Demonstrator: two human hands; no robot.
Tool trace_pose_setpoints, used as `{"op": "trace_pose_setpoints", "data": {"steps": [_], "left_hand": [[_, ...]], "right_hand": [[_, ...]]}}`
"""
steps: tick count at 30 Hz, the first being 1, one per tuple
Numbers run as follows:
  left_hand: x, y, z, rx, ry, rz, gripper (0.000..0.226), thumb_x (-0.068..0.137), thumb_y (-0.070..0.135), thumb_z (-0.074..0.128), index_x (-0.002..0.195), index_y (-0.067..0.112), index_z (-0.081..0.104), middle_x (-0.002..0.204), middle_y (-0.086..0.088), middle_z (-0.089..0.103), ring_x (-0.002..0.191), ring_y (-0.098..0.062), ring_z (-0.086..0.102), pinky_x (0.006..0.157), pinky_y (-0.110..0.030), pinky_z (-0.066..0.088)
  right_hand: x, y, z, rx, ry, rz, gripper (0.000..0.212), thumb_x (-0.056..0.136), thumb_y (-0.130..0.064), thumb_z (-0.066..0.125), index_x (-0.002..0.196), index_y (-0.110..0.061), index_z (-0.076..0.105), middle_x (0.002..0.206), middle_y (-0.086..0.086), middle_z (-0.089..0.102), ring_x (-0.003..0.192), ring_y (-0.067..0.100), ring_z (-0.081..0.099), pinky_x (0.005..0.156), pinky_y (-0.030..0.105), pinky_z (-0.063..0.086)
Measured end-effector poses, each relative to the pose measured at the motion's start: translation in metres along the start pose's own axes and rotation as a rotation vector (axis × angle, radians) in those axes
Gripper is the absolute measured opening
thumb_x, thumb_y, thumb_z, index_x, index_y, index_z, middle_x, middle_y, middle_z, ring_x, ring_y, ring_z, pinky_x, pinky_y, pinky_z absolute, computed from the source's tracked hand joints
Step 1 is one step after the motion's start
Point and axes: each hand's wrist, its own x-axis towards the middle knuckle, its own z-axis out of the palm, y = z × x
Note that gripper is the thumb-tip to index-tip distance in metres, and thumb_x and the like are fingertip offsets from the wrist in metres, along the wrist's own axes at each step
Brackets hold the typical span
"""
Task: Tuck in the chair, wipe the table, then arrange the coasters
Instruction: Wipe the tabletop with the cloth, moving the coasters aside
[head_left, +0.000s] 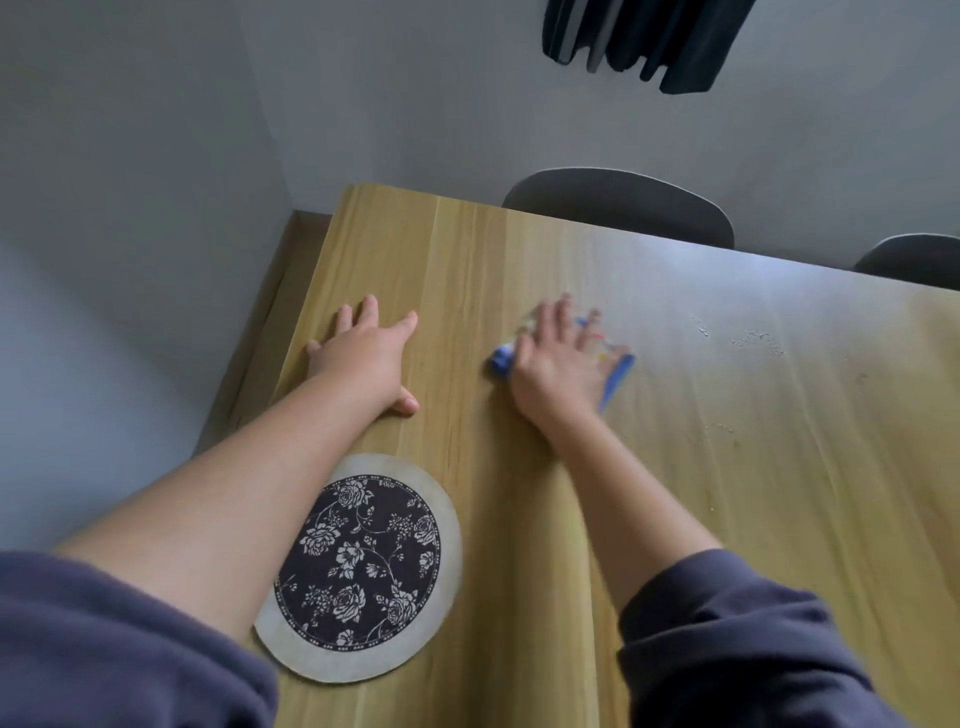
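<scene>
Worktop (519, 260) wiping looks to be the step in hand: the right hand (558, 364) lies on a blue and white cloth (618, 379) near the middle of the wooden surface, its fingers (558, 319) spread and fairly straight, pressing the cloth down rather than curling round it, though blur softens the fingertips. The left hand (363, 353) rests flat on bare wood close to the left edge, splayed and holding nothing; it seems to brace the body. To the right of the cloth, well apart from it, pale crumbs (753, 340) lie scattered, with a few more specks nearer the person, so I judge the wipe only part done, with the right half yet to be covered. One round coaster (363, 566) with a dark floral centre and pale rim lies flat near the front left of the worktop, partly hidden by the left forearm; no other coaster is in sight, so the arranging seems not yet begun. At the far edge a dark chair (618, 205) stands with its back close against the worktop, which suggests the tucking-in is done, though I cannot tell whether this is the chair meant; a second chair back (914, 257) shows at the far right. A dark garment (644, 41) hangs by the grey wall beyond
</scene>
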Motion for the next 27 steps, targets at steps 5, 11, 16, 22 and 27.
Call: {"op": "trace_pose_setpoints", "data": {"steps": [5, 11, 16, 22, 27], "left_hand": [[0.001, -0.001, 0.000, 0.014, 0.011, -0.004, 0.107, 0.072, 0.040, 0.080, 0.150, 0.041, 0.006, 0.160, -0.002, -0.014, 0.147, -0.027, -0.009, 0.113, -0.058, 0.016], [0.001, -0.005, 0.002, 0.006, 0.002, 0.008, 0.106, 0.073, 0.042, 0.079, 0.150, 0.041, 0.006, 0.159, -0.002, -0.016, 0.147, -0.025, -0.010, 0.114, -0.057, 0.014], [0.000, -0.001, 0.000, 0.016, -0.013, -0.014, 0.107, 0.074, 0.040, 0.079, 0.150, 0.041, 0.004, 0.159, -0.002, -0.016, 0.147, -0.027, -0.010, 0.114, -0.058, 0.015], [0.001, 0.001, 0.000, 0.014, -0.004, -0.008, 0.108, 0.072, 0.039, 0.080, 0.150, 0.040, 0.005, 0.159, -0.003, -0.015, 0.147, -0.027, -0.010, 0.114, -0.058, 0.016], [0.005, -0.005, 0.003, 0.032, 0.042, 0.018, 0.110, 0.068, 0.046, 0.081, 0.150, 0.040, 0.008, 0.160, -0.004, -0.010, 0.147, -0.029, -0.005, 0.115, -0.052, 0.018]], "right_hand": [[-0.035, -0.033, 0.014, -0.025, -0.033, -0.375, 0.060, 0.100, -0.042, 0.020, 0.157, -0.027, 0.007, 0.165, -0.008, -0.004, 0.150, 0.027, -0.011, 0.114, 0.064, -0.012], [-0.009, 0.067, -0.007, -0.021, -0.014, -0.064, 0.059, 0.101, -0.041, 0.021, 0.156, -0.032, 0.005, 0.164, -0.013, -0.006, 0.151, 0.021, -0.009, 0.115, 0.061, -0.006], [-0.018, 0.113, -0.016, -0.025, -0.016, 0.279, 0.059, 0.102, -0.040, 0.018, 0.157, -0.027, 0.004, 0.164, -0.009, -0.008, 0.151, 0.023, -0.009, 0.116, 0.063, -0.004], [-0.061, 0.032, 0.004, -0.014, 0.002, 0.089, 0.061, 0.101, -0.040, 0.024, 0.157, -0.024, 0.006, 0.165, -0.005, -0.006, 0.151, 0.027, -0.009, 0.114, 0.066, -0.005], [-0.109, -0.004, 0.018, -0.023, -0.043, -0.377, 0.064, 0.097, -0.048, 0.017, 0.157, -0.029, 0.009, 0.164, -0.009, -0.002, 0.151, 0.025, -0.010, 0.114, 0.064, -0.010]]}}
